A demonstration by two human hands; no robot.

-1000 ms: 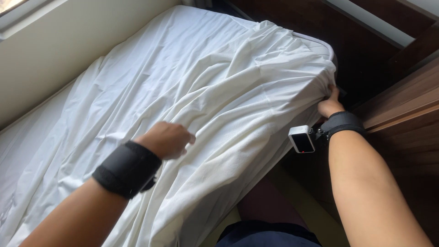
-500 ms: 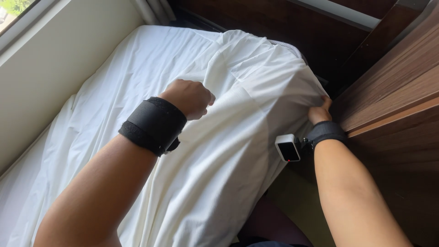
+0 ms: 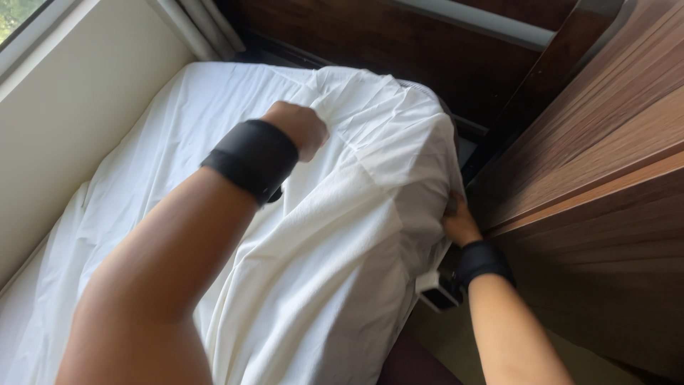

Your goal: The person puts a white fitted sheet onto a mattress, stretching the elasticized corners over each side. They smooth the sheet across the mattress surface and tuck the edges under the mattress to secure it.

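Where the head camera looks down, a white bedsheet [image 3: 342,235] lies rumpled over a mattress [image 3: 456,153] that runs from the near left to the far right of the scene. The sheet is bunched and creased toward the right edge, and its far corner is drawn over the mattress corner beside a dark wooden headboard [image 3: 399,50].

The left hand [image 3: 299,128] sits on top of the sheet toward the far end, its fingers curled into a fist that bunches a fold of the white cloth. A black wrist strap [image 3: 251,158] wraps the forearm just behind it, and the arm fills the near left of the view, somewhat blurred.

The right hand [image 3: 459,224] is at the right edge of the bed, pressed into the narrow gap between the mattress side and a brown wooden cabinet [image 3: 598,178]. Its fingers are tucked under the hanging sheet edge and hidden by the cloth, so I cannot tell whether they are closed on it. A black wristband [image 3: 483,262] circles this wrist, and a small white device [image 3: 436,292] sits beside it.

At the far left, a pale wall [image 3: 78,107] rises beside the bed.
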